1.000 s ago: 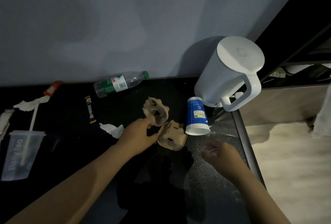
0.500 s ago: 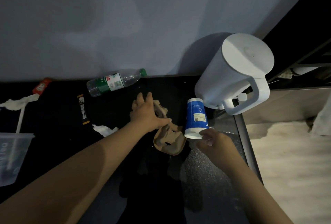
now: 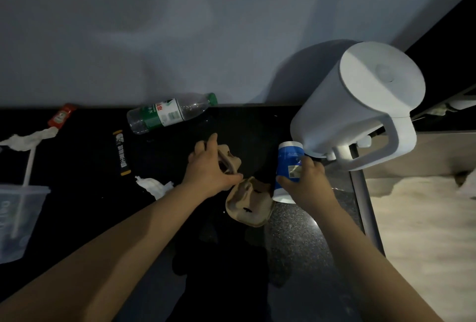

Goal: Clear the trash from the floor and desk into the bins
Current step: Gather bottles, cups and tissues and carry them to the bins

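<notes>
Right hand [image 3: 306, 182] wraps tilted blue paper cup [image 3: 288, 162] | white kettle [image 3: 355, 105] just beyond the grip, desk edge [image 3: 365, 208] near its right | left hand [image 3: 208, 169] curls over crumpled brown carrier [image 3: 231, 160] | second carrier [image 3: 248, 202] between both grips | desk [image 3: 304, 244] extends back toward the person.

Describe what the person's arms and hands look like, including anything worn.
Nothing worn shows: the left hand and right hand are bare, with no gloves, rings or watch visible in the dim light. The left forearm and right forearm are bare too, sleeveless up to the picture's edge.
</notes>
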Available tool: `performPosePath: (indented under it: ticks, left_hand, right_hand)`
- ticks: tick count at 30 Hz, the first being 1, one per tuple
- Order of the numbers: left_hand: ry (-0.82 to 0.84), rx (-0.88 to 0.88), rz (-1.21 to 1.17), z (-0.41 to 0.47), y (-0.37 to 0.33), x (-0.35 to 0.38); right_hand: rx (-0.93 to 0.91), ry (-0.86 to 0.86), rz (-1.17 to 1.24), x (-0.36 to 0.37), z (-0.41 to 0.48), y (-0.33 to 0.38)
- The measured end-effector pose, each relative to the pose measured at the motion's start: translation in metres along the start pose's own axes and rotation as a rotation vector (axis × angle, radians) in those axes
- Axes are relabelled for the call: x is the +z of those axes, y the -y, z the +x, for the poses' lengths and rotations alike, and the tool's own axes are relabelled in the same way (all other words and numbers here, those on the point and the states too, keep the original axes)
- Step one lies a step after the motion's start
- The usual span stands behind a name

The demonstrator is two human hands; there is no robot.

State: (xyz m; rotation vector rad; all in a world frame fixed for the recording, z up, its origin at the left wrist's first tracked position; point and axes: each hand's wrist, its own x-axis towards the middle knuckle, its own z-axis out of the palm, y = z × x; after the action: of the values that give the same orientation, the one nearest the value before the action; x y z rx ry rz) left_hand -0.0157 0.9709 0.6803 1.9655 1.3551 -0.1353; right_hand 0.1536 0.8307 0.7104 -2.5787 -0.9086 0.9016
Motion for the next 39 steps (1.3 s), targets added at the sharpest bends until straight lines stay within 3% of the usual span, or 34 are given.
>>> performPosePath:
  ticks: [8,21,24,27,33,39]
  left_hand:
    - [0.067,0.007,-0.091,-0.071,0.056,-0.026]
    - [0.141,0.041,0.327,-0.099,0.121,-0.040]
    - [0.150,-0.012,0.313,-0.094,0.119,-0.037]
    - [0.091,-0.044,0.171,-0.091,0.123,-0.036]
    - [-0.189,-0.075,0.097,-0.063,0.152,-0.059]
    - [-0.170,-0.176,0.094,-0.017,0.164,-0.088]
  right_hand:
    - [0.086,-0.002,-0.008,0.020,0.012,0.011]
    - [-0.100,-0.075,0.004,0.030,-0.037,0.033]
    - [-0.105,-0.066,0.020,0.032,-0.047,0.036]
    - [-0.106,-0.070,0.022,0.031,-0.054,0.040]
    - [-0.132,-0.078,0.022,0.029,-0.060,0.054]
    - [-0.143,-0.043,0.024,0.038,-0.062,0.073]
